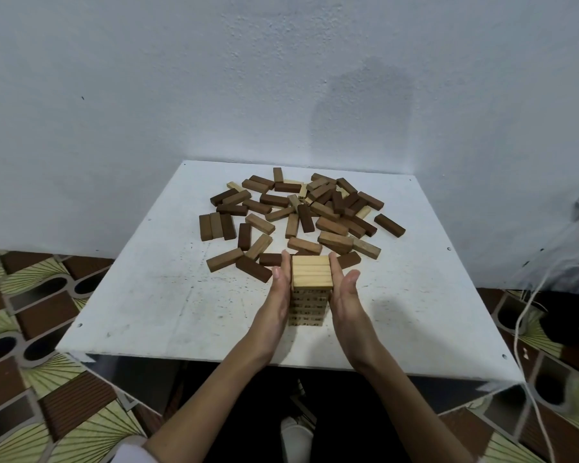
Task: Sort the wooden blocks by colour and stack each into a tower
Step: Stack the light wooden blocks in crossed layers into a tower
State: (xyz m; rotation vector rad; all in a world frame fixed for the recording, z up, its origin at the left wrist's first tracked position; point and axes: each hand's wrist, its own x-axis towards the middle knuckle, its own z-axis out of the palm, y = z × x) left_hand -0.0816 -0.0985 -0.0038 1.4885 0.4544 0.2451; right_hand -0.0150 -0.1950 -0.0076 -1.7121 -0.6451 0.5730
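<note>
Left hand point(280, 285) and right hand point(343, 289) flat with straight fingers, pressed against either side of pale block tower point(311, 289), gripping nothing, tower near front middle of white tabletop point(154, 295), loose brown and tan blocks point(301, 215) scattered just behind.

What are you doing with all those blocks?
A person is sorting wooden blocks by colour. Both hands, the left hand and right hand, press flat against the sides of a light wood tower on the white table. Behind it, a pile of mostly brown blocks waits, unstacked.
</note>
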